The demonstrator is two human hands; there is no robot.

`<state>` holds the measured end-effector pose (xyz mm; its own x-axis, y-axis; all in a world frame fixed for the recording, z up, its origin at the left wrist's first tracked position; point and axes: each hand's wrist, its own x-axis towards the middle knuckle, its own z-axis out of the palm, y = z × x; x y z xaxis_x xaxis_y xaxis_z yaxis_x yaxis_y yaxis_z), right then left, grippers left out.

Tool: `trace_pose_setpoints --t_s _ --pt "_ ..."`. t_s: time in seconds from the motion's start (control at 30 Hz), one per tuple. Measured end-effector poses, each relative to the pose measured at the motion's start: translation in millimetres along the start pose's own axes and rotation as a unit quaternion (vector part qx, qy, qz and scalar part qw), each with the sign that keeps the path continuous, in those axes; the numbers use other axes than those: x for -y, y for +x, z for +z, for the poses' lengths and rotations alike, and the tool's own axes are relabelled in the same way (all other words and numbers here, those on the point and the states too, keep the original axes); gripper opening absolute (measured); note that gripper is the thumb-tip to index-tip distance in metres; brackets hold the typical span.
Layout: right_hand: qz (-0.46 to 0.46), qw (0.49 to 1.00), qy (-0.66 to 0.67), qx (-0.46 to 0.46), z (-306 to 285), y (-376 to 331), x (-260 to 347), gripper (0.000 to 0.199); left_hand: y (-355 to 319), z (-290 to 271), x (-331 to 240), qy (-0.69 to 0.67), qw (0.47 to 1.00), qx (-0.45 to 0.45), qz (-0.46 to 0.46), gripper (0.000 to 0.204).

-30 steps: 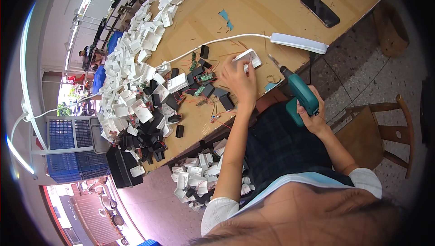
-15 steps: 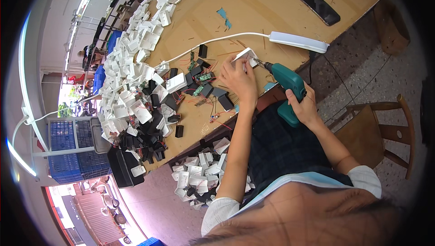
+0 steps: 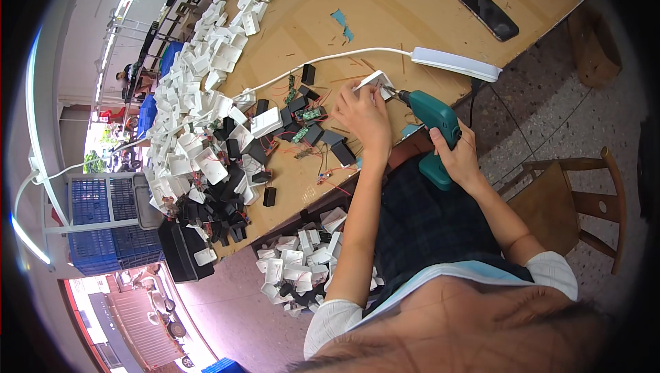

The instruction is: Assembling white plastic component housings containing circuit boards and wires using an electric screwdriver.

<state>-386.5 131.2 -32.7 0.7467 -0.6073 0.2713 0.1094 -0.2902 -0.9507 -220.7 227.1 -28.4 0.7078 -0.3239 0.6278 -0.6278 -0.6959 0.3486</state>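
My left hand [image 3: 364,117] holds a small white plastic housing [image 3: 377,79] down on the table, its fingers partly covering it. In my right hand [image 3: 458,156] is a green cordless screwdriver [image 3: 436,113], gripped around its handle. The tool's bit [image 3: 392,90] points left into the open side of the housing; whether it touches a screw is too small to tell. Left of my left hand lie black plastic boxes [image 3: 338,151], green circuit boards [image 3: 313,114] with red wires, and a white cover [image 3: 266,123].
White housings [image 3: 223,57] are heaped along the table's left and far sides. A white power strip [image 3: 456,63] with its cable crosses the cardboard-topped table [image 3: 405,12]. A phone [image 3: 488,14] lies at the right. More housings [image 3: 297,270] sit below the edge; a wooden chair [image 3: 570,204] stands at right.
Both hands keep nearly the same place, with the screwdriver still at the housing. The whole view has shifted very slightly.
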Motion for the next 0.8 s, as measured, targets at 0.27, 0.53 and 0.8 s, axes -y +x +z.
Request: trace_pose_setpoints --t_s 0.27,0.53,0.8 --pt "0.014 1.0 0.006 -0.008 1.3 0.0 7.7 0.033 -0.3 2.0 3.4 0.021 1.0 0.0 0.012 0.013" --pt "0.026 0.999 0.03 -0.021 5.5 -1.4 13.0 0.035 0.6 4.5 6.0 0.027 1.0 0.003 0.01 0.012" --pt "0.102 0.994 0.044 -0.01 5.1 -3.7 16.2 0.037 2.7 2.6 5.4 0.026 0.999 0.019 0.009 0.011"
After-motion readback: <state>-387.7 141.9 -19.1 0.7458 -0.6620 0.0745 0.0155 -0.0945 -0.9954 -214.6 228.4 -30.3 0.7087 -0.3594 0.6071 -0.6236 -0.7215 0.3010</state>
